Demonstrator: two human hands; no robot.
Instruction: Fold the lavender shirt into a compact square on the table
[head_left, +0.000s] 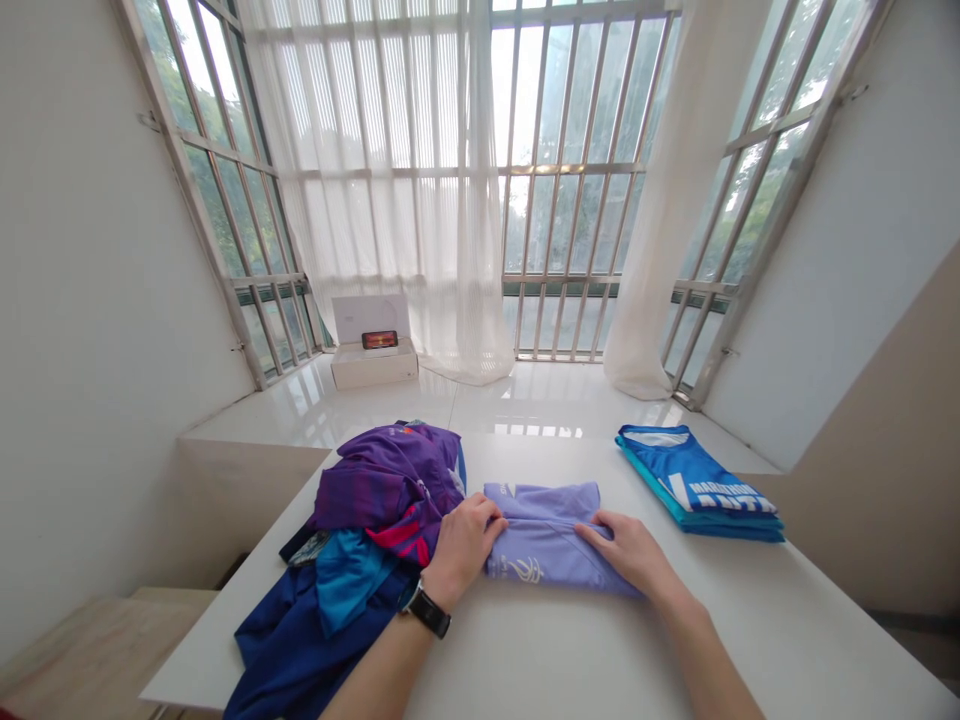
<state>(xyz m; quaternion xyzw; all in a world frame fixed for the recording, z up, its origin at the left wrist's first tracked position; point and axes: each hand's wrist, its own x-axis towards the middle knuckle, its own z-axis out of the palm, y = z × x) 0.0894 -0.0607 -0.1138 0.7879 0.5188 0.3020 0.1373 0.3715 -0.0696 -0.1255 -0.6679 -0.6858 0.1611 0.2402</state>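
A lavender shirt (pixel 551 550), partly folded into a rough rectangle with a white print near its front, lies flat on the white table (pixel 555 650). At its left edge my left hand (pixel 466 540) has the cloth pinched between thumb and fingers; a dark watch is on that wrist. My right hand (pixel 630 550) grips the right side of the same shirt, thumb and fingertips together on the fabric. Beside my left hand rises a loose heap of clothes, with a purple shirt (pixel 382 470) on top and blue garments (pixel 307 630) below.
A neat stack of folded shirts (pixel 697 485), blue over teal, sits at the right of the table. Behind, on the window ledge (pixel 480 410), a white box (pixel 375 365) has a phone (pixel 379 340) leaning on it. Sheer curtains (pixel 390 180) hang before the barred window.
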